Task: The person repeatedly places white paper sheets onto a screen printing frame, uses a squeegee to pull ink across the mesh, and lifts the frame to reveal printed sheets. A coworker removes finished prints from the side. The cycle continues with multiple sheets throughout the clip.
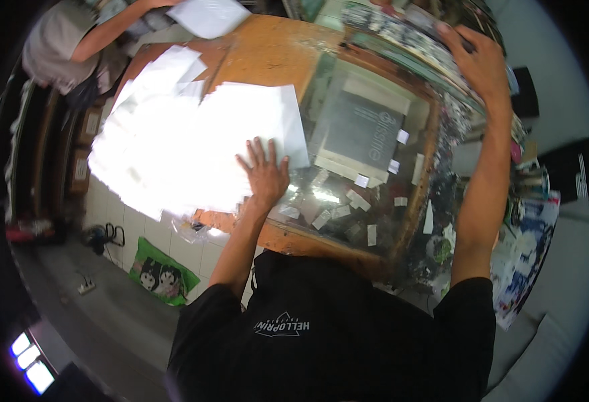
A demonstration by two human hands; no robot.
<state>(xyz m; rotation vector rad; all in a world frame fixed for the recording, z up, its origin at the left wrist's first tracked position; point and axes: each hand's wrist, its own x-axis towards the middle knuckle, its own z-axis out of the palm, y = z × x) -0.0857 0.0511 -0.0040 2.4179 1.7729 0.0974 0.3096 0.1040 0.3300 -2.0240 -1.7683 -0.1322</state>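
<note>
Resting the left hand, palm down and fingers spread, on the lower right of the white paper left of centre, likely to steady the sheets. Gripping a dark handle at upper right with the right hand, apparently keeping clear of the wooden frame.

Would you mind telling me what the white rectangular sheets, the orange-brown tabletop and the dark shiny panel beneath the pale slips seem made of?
White rectangular sheets: probably paper, thin and overlapping; glare hides the finish. Orange-brown tabletop: apparently wood, by its colour; finish scuffed. Dark shiny panel: likely glass, possibly plastic; bright reflections suggest gloss.
</note>
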